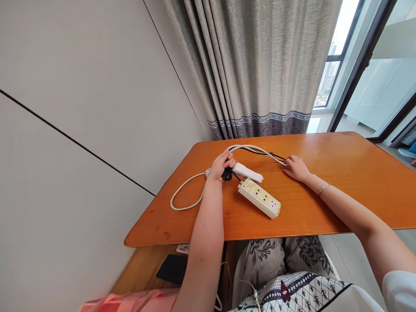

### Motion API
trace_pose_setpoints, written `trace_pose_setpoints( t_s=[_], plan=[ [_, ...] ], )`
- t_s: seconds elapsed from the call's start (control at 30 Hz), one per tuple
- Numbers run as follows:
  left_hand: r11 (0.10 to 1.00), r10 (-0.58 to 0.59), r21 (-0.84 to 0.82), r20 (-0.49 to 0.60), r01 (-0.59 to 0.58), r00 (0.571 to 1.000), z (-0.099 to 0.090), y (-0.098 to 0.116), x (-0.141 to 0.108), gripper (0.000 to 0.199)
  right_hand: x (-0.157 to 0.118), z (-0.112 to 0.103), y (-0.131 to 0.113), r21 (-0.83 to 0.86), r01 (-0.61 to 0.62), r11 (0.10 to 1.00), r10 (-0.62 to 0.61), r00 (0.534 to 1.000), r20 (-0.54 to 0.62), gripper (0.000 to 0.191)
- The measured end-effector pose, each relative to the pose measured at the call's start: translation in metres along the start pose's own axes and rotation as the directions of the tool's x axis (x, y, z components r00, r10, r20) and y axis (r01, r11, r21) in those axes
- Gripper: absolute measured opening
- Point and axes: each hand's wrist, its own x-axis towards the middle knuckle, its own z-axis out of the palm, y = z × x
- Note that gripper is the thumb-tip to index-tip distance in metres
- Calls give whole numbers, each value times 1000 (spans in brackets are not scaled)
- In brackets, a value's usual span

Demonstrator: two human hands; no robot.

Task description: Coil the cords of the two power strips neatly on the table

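Note:
My left hand is closed around a bundle of white and black cables at the left of the wooden table. A black plug hangs just below its fingers. On the right, my right hand pinches the far end of the white cable and the black cable, which arc between both hands. Below them lies a yellowed power strip with several sockets, and behind it a white power strip. A white cord loop spreads left of my left hand, running to a whitish plug.
The wooden table meets a grey wall on its left. Behind it hangs a curtain, with a glass door at the right. A dark phone lies on a lower wooden surface, near pink cloth.

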Motion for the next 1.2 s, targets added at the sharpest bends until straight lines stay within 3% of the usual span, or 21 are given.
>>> trace_pose_setpoints(
  t_s=[0.17, 0.33, 0.43, 0.5, 0.63, 0.7, 0.8, 0.87, 0.93, 1.03, 1.2],
  plan=[
    [1000, 7, 7, 1, -7, 1000, -1, 0, 0, 49, 3, 6, 4, 216, -93, 972, 114, 989, -89, 57],
    [1000, 23, 8, 49, -23, 999, -4, -3, 2, 48, 13, 7, 14, 357, -42, 933, 32, 999, 33, 44],
    [999, 30, 16, 61, -31, 998, -6, -4, 2, 48, 19, 6, 16, 475, -69, 877, 63, 998, 29, 37],
    [999, 25, 21, 52, -27, 998, -7, -4, 3, 48, 20, 1, 18, 586, -129, 800, 124, 991, 48, 43],
    [1000, 14, 9, 11, -14, 1000, -7, -4, 4, 46, 14, -15, 28, 816, -251, 520, 159, 968, 196, 54],
    [1000, 4, -4, 11, -4, 1000, -7, -5, 5, 45, 11, -21, 30, 849, -258, 462, 152, 966, 210, 54],
    [1000, -1, -4, 31, 1, 1000, -8, -8, 6, 46, 10, -22, 21, 770, -236, 593, 102, 970, 219, 53],
    [1000, 5, -1, 33, -5, 999, -10, -8, 7, 46, 11, -20, 12, 650, -186, 737, 59, 976, 211, 43],
    [1000, 13, -7, 17, -12, 1000, -13, -7, 7, 46, 11, -18, 6, 598, -141, 789, 51, 985, 165, 30],
    [1000, 9, -19, -36, -10, 999, -18, -5, 8, 46, 7, -24, 7, 740, -181, 647, 157, 982, 103, 27],
    [1000, 5, -10, -109, -6, 994, -17, -6, 11, 47, -1, -49, 23, 954, -245, 173, 349, 921, 173, 42]
  ],
)
